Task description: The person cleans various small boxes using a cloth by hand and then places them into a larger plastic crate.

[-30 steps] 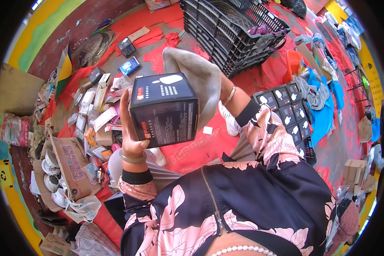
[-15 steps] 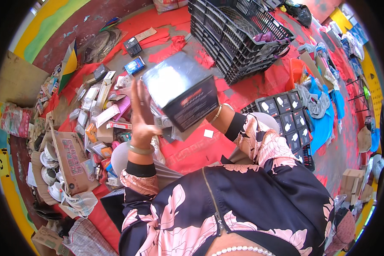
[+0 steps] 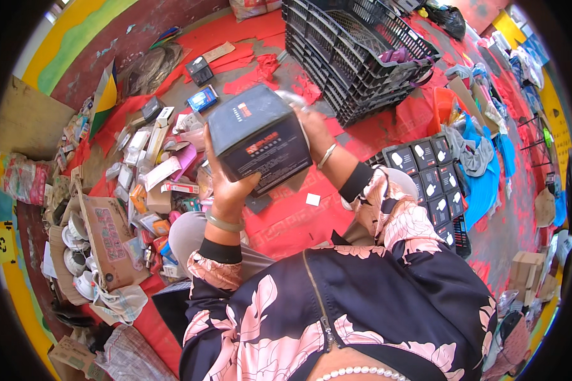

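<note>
A black cardboard box (image 3: 265,143) with red and white print is held up in front of me, tilted, its top and one side showing. My left hand (image 3: 230,187) is closed on its left side, the thumb across the near face. At the box's far right edge is my right hand (image 3: 318,134), with curled fingers. A whitish, blurred thing (image 3: 291,99) shows at those fingertips, too smeared to name. Below the box, a dark flap (image 3: 297,180) and a small white paper square (image 3: 313,199) are seen over the red floor covering.
Several black boxes (image 3: 431,174) fill a crate at my right. Stacked black plastic crates (image 3: 356,70) stand ahead. Loose small packages (image 3: 162,168) are heaped at my left, beside an open carton (image 3: 111,238) and white bowl-shaped items (image 3: 76,260). A blue package (image 3: 202,99) and another black box (image 3: 199,71) lie beyond.
The box has turned and tipped, so its top print now shows. My left hand has closed on its side. My right hand has risen from below the box to its far right edge.
</note>
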